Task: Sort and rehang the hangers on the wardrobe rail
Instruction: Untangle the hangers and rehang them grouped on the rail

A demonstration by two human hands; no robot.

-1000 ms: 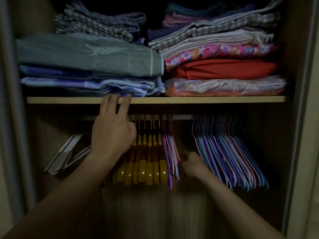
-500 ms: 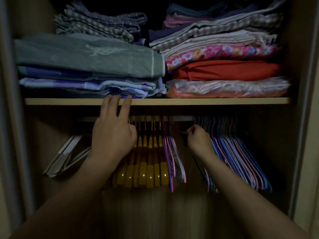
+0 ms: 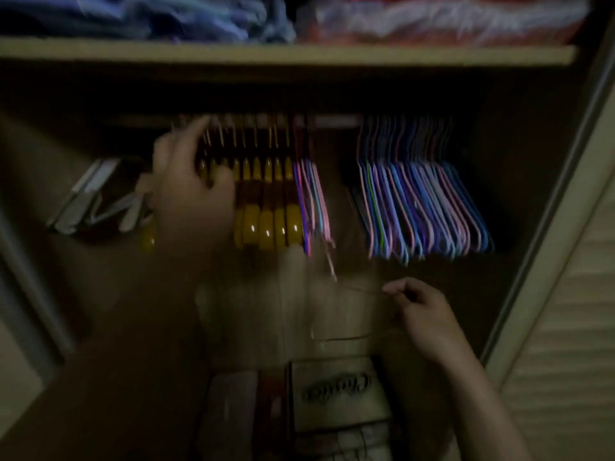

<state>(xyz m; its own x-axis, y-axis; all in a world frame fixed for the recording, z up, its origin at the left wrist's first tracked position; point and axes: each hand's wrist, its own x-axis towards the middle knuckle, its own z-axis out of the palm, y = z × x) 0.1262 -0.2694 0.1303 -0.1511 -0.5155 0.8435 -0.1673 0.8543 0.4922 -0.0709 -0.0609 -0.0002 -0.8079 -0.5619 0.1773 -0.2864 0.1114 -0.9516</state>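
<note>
Dim, motion-blurred head view into a wardrobe. Rail (image 3: 336,120) runs horiz. under the shelf (image 3: 299,54); folded cloth (image 3: 432,18) lies on the shelf, cut off by the top edge. Hanging on the rail, L to R: yellow hangers (image 3: 266,207), packed tight; a small bunch of thin pink/purple hangers (image 3: 314,201) touching the yellow set's R side; a bare stretch of rail; then a large bunch of thin blue/pink hangers (image 3: 422,207), well apart from the small bunch. White hangers (image 3: 90,197) lie tilted at far L, below rail level, beside the yellow set. Left hand (image 3: 189,191) is raised in front of the L part of the yellow set, fingers reaching up toward the hooks near the rail; whether they curl round a hook or only touch cannot be told through the blur. Right hand (image 3: 422,307) is low, below both thin bunches and off the rail, thumb and forefinger pinched on a thin wire hanger (image 3: 336,314), other fingers curled. That hanger is faint: a pale line runs from the pinch to the L, a second line lower; its colour and full outline cannot be told. At bottom centre, on the wardrobe floor, a box (image 3: 336,390) w/ script lettering, flat packets (image 3: 233,410) just L of it. Door (image 3: 565,327), slatted, at R edge.
</note>
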